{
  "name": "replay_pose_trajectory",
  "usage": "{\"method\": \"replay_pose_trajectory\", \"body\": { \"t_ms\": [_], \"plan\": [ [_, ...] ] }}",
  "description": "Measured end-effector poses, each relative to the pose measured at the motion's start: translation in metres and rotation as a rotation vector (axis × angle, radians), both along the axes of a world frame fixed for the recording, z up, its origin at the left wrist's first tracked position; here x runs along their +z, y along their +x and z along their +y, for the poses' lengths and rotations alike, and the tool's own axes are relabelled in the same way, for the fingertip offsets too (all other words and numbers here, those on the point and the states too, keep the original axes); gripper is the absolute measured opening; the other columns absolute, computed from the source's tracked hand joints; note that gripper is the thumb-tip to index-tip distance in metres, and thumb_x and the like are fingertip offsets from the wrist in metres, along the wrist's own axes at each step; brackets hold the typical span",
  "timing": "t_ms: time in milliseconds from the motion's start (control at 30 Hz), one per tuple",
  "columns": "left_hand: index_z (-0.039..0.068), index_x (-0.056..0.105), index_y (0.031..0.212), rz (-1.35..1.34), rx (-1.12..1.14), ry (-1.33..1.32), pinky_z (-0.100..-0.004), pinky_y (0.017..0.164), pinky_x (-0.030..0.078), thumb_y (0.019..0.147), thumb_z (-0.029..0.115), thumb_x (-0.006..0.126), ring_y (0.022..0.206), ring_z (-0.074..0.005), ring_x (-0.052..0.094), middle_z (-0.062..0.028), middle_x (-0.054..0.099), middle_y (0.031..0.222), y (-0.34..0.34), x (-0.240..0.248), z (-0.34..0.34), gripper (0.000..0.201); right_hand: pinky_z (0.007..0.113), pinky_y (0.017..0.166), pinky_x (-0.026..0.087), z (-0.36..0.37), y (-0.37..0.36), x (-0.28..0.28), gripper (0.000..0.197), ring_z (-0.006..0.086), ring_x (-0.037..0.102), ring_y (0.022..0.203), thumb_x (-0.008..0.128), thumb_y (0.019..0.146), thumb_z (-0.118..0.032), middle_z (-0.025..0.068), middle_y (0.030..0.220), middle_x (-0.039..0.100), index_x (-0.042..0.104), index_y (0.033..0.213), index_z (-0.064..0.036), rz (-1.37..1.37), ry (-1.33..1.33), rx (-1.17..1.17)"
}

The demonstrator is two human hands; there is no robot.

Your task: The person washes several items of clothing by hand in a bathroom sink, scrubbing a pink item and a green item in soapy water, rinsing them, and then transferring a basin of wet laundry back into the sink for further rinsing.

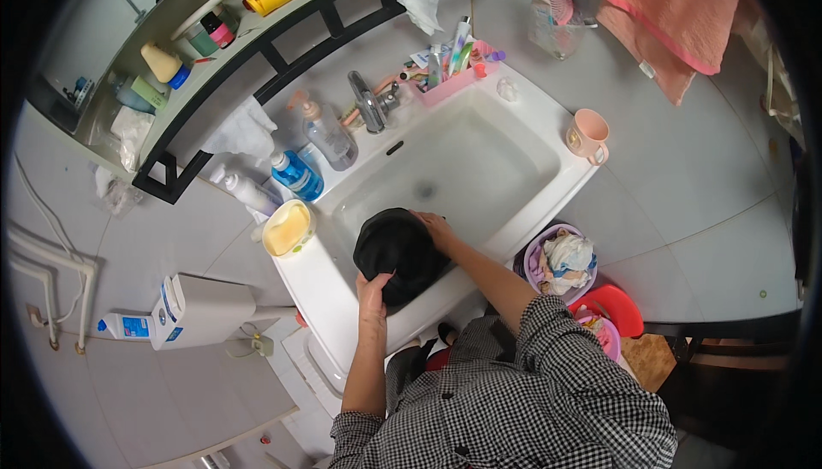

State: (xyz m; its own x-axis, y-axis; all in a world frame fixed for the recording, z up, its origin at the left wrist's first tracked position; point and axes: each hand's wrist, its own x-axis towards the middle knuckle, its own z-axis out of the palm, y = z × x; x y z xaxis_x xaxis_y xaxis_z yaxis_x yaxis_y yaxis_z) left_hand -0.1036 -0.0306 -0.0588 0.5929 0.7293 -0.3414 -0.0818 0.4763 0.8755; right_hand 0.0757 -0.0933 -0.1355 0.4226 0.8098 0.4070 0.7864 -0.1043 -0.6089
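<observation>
A black cap [402, 250], rounded and soft-looking, is held at the near left of the white sink [514, 242], over clear water [462, 169]. My left hand [374, 291] grips its near left edge, thumb on top and fingers mostly hidden beneath. At its far right edge, my right hand [435, 231] has its fingers closed around the rim, partly out of sight. Beyond the water stands the metal faucet [368, 102]. On the sink's left corner sits a yellow soap bar [287, 228] in a dish.
Pump bottles, one of them blue [297, 176], line the left rim. A pink holder [449, 83] with tubes is at the back, and a pink mug [588, 136] on the right corner. Below right is a bin [561, 259]. A toilet tank [201, 310] stands left.
</observation>
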Motion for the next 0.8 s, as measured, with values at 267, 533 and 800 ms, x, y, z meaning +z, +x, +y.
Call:
{"method": "replay_pose_trajectory", "body": {
  "t_ms": [267,533,800],
  "plan": [
    [-0.002,0.051,0.106,0.036,0.067,0.005,-0.0299,0.078,0.047,0.063,-0.007,0.055,0.084,-0.0208,0.057,-0.0102,0.058,0.096,0.006,-0.007,-0.002,0.043,0.038,0.076,0.043,0.010,0.004,-0.007,0.048,0.0306,0.053,0.087,0.049,0.074,-0.008,0.0129,0.094,0.056,0.040,0.122,-0.0100,-0.030,-0.098,-0.059],
    [-0.002,0.049,0.107,0.103,0.013,0.027,-0.0385,0.081,0.046,0.071,0.009,0.064,0.094,-0.0267,0.054,-0.0137,0.054,0.105,0.002,-0.004,-0.006,0.041,0.038,0.070,0.046,0.017,-0.001,0.008,0.031,0.0283,0.056,0.084,0.046,0.079,-0.018,0.0096,0.087,0.060,0.049,0.110,-0.0131,0.029,0.006,-0.137],
    [-0.002,0.047,0.110,0.125,-0.038,-0.028,-0.0372,0.082,0.045,0.072,0.013,0.064,0.096,-0.0250,0.052,-0.0122,0.053,0.105,-0.007,-0.014,0.009,0.044,0.040,0.068,0.046,0.021,-0.007,0.026,0.026,0.0296,0.055,0.082,0.041,0.083,-0.021,0.0099,0.084,0.060,0.052,0.105,-0.0147,0.125,-0.035,-0.168]
  ]
}}
